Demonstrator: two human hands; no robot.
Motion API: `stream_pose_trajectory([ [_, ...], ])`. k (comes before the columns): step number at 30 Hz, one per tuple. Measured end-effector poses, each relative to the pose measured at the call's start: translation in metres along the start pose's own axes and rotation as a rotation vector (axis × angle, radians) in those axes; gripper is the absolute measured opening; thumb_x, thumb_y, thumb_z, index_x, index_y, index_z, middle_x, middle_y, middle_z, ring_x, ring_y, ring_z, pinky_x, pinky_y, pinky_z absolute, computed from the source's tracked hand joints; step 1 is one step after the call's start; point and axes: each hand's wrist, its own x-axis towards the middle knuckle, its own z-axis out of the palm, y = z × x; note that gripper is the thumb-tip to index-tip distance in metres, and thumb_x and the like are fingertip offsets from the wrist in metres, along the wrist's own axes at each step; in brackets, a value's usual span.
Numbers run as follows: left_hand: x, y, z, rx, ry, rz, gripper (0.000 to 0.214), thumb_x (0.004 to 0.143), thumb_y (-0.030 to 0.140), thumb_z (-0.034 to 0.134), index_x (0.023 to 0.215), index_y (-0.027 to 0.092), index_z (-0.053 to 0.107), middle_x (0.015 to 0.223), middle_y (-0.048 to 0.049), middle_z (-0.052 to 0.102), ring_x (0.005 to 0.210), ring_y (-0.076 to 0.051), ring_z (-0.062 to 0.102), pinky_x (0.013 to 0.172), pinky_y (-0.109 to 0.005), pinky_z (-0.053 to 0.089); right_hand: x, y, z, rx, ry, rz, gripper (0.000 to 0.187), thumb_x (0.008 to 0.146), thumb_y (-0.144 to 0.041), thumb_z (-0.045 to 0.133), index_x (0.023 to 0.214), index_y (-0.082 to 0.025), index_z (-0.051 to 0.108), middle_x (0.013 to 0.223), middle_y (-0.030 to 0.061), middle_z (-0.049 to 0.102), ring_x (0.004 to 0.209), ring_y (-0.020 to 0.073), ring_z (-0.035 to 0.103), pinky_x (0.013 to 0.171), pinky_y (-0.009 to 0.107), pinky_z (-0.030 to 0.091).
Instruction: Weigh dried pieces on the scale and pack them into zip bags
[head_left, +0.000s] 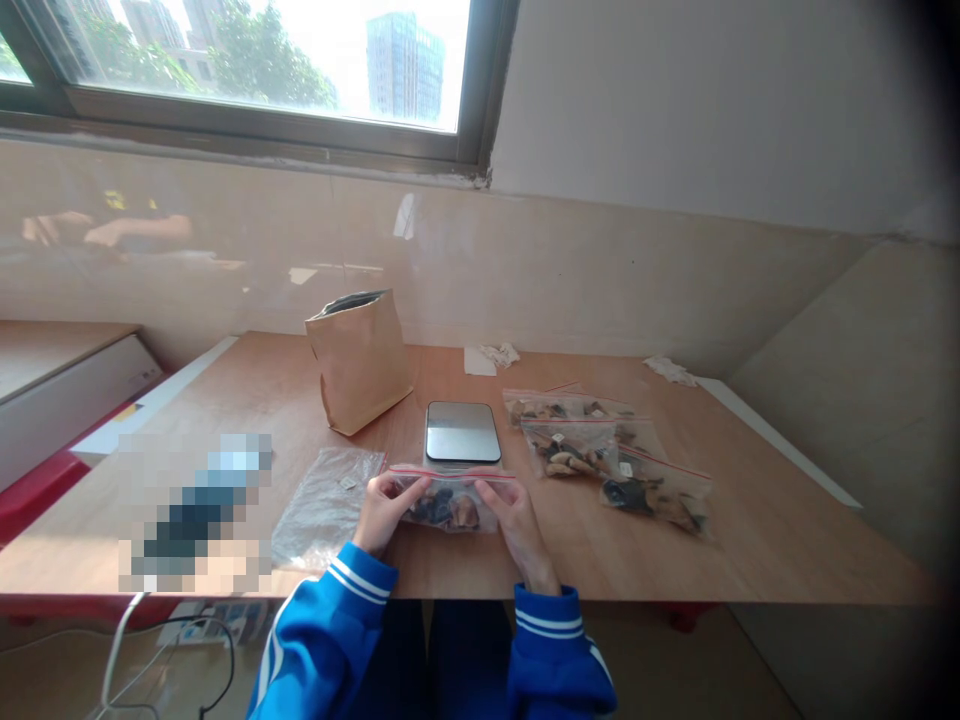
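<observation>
Both my hands hold one clear zip bag (448,503) with dark and tan pieces inside, low over the wooden table (750,520). My left hand (382,512) pinches its left end near the red seal strip. My right hand (516,522) grips the right end. Just behind the bag sits a small scale with a steel plate (462,431). An upright brown paper bag (360,360), open at the top, stands behind and to the left.
Three filled zip bags (600,455) lie to the right of the scale. A pile of empty clear bags (326,500) lies to the left. Crumpled tissues (491,356) rest by the back wall. A blurred-out object (196,510) lies at the left; cables hang below the table's front edge.
</observation>
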Motion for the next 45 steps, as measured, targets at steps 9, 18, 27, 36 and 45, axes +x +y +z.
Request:
stream_pose_trajectory([
  [9, -0.001, 0.006, 0.003, 0.008, 0.142, 0.01, 0.028, 0.064, 0.038, 0.08, 0.075, 0.013, 0.076, 0.063, -0.0037, 0.069, 0.057, -0.015, 0.062, 0.053, -0.025, 0.051, 0.001, -0.005, 0.009, -0.05, -0.031, 0.007, 0.022, 0.075, -0.04, 0.073, 0.084, -0.02, 0.07, 0.085, 0.0041, 0.073, 0.083, 0.0211, 0.068, 0.08, 0.033, 0.054],
  [18, -0.002, 0.006, 0.003, -0.017, 0.124, -0.005, 0.026, 0.063, 0.037, 0.081, 0.073, 0.013, 0.076, 0.065, -0.0039, 0.07, 0.055, -0.014, 0.061, 0.05, -0.023, 0.049, 0.002, -0.004, 0.011, -0.115, 0.071, -0.063, 0.018, 0.074, -0.036, 0.073, 0.071, -0.019, 0.067, 0.071, 0.0012, 0.067, 0.071, 0.0168, 0.063, 0.069, 0.028, 0.052],
  [27, -0.001, 0.004, -0.001, -0.006, -0.022, 0.007, 0.026, 0.07, 0.038, 0.077, 0.081, 0.014, 0.077, 0.077, -0.0075, 0.074, 0.07, -0.02, 0.068, 0.065, -0.029, 0.054, 0.001, -0.002, 0.012, -0.041, -0.006, 0.001, 0.022, 0.074, -0.041, 0.073, 0.082, -0.02, 0.07, 0.079, 0.0027, 0.072, 0.075, 0.0191, 0.068, 0.072, 0.03, 0.055],
  [36, -0.002, 0.006, 0.001, 0.061, -0.024, 0.064, 0.021, 0.073, 0.035, 0.075, 0.08, 0.015, 0.076, 0.077, -0.0056, 0.072, 0.07, -0.018, 0.066, 0.066, -0.026, 0.053, 0.003, -0.003, 0.022, -0.042, -0.023, 0.006, 0.021, 0.074, -0.039, 0.074, 0.079, -0.019, 0.07, 0.078, 0.0024, 0.073, 0.074, 0.0188, 0.069, 0.072, 0.03, 0.055],
  [45, -0.003, 0.004, -0.001, 0.14, 0.042, 0.155, 0.021, 0.077, 0.034, 0.071, 0.068, 0.014, 0.07, 0.066, -0.0023, 0.063, 0.064, -0.014, 0.059, 0.062, -0.024, 0.047, 0.001, -0.003, 0.031, -0.052, 0.045, -0.032, 0.018, 0.072, -0.035, 0.076, 0.072, -0.018, 0.069, 0.069, 0.0004, 0.071, 0.064, 0.0156, 0.066, 0.065, 0.027, 0.053],
])
